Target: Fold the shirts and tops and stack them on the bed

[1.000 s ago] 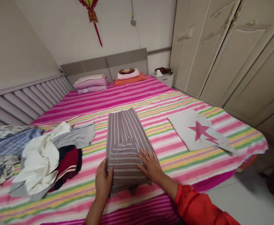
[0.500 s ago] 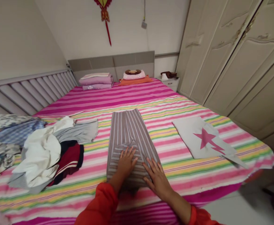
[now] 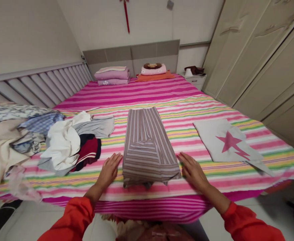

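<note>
A brown-and-grey striped garment [image 3: 149, 144] lies folded into a long panel on the bed, its near end doubled over on itself; I cannot tell whether it is a shirt or trousers. Just left of its near end, my left hand [image 3: 109, 170] rests flat on the striped bedsheet [image 3: 112, 194], fingers together and stretched out. On the other side, my right hand [image 3: 193, 170] lies flat on the sheet, fingertips close to the garment's right edge. Nothing is held in either hand. Both forearms wear red sleeves.
At left lies a heap of loose clothes, with a white garment [image 3: 63, 144] and a dark red one [image 3: 90, 152]. A grey garment with a pink star [image 3: 228, 142] lies flat at right. Folded bedding [image 3: 113, 76] sits by the headboard [image 3: 106, 55]. Wardrobes [image 3: 257, 63] stand at right.
Both hands have come off the striped garment and moved apart to the sheet on either side of it. The view has tilted down.
</note>
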`<state>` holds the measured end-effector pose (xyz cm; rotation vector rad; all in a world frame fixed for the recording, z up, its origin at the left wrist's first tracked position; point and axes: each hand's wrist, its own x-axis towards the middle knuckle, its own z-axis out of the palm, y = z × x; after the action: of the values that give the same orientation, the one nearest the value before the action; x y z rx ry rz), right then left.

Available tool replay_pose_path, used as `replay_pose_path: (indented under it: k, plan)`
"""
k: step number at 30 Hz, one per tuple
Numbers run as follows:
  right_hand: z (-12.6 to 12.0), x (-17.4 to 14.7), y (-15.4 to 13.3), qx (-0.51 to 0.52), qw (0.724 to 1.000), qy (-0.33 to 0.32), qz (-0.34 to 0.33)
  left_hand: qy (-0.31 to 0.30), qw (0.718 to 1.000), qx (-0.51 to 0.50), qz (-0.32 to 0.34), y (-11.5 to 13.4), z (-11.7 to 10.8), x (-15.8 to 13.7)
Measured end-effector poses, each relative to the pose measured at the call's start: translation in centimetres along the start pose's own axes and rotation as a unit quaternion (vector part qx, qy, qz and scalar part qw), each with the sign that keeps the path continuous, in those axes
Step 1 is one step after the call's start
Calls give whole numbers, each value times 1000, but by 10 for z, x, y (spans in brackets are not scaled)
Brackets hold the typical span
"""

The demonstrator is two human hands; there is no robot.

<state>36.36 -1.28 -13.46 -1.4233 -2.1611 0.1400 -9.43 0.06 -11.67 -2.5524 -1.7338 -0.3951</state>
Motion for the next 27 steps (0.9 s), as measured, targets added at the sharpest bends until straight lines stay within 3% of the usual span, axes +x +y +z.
replay_pose_path:
  k: [7,14,17,20,23,25,27]
  plan:
    - [7,26,16,-53,993,-66,-86,-71,992,34,101,9,5,16]
    - [3,52,18,-38,980,-135,-137,-150,974,12,171,9,-4,33]
    - [-5,69,14,20,978,-174,-117,-165,972,-57,159,16,-14,46]
    - [-16,96,13,140,962,-228,-64,-192,956,-199,94,18,-30,67]
    - [-23,134,15,312,910,-273,29,-237,892,-384,-14,11,-49,102]
    - [-22,162,18,426,852,-270,138,-251,817,-506,-115,4,-58,130]
    - [-14,187,21,494,804,-227,241,-209,734,-603,-232,-3,-59,157]
